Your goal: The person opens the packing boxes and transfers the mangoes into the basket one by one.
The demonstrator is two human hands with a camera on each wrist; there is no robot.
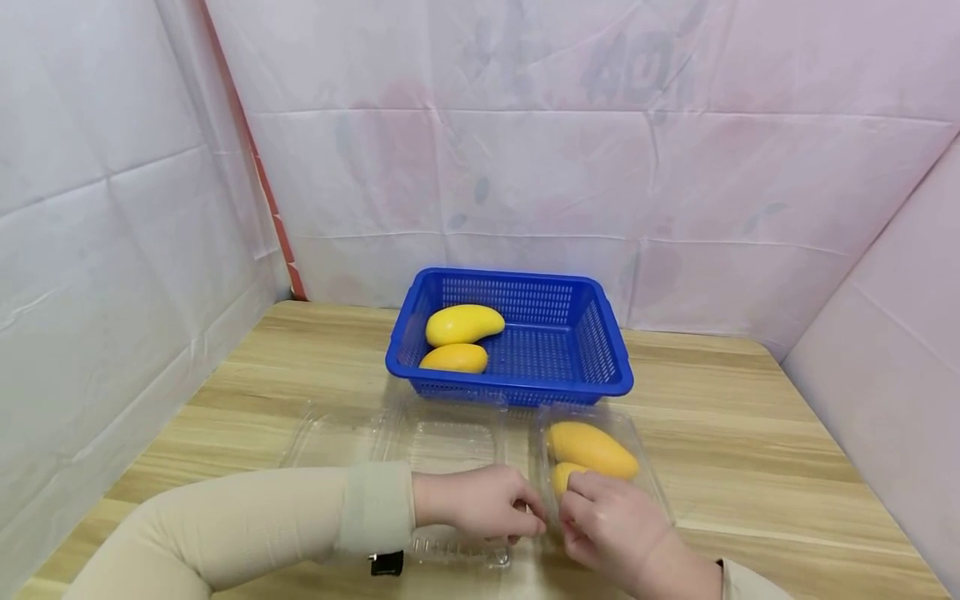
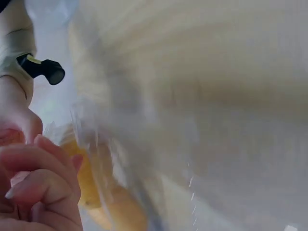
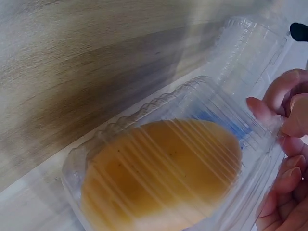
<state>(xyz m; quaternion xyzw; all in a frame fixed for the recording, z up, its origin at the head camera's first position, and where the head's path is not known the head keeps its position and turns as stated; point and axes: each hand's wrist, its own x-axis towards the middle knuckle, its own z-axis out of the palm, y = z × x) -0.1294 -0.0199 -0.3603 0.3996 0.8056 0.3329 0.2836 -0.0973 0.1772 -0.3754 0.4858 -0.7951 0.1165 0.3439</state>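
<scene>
A clear plastic clamshell box (image 1: 648, 479) with two yellow mangoes (image 1: 592, 448) inside stands at the front right. At its near left edge, my left hand (image 1: 487, 502) pinches the box's rim with curled fingers. My right hand (image 1: 618, 529) grips the same edge close by, over the box's near part, partly hiding the nearer mango (image 1: 567, 477). In the right wrist view, a mango (image 3: 163, 168) shows through ribbed plastic, and fingers of both hands meet at the rim. The left wrist view is blurred; the left hand (image 2: 41, 185) lies below the right hand (image 2: 17, 113).
Behind the hands stands a blue plastic basket (image 1: 622, 379) holding two more mangoes (image 1: 463, 323) at its left side. An open clear clamshell box (image 1: 450, 442) lies on the wooden table (image 1: 225, 425), partly under the left forearm. White cloth walls (image 1: 525, 167) enclose the table.
</scene>
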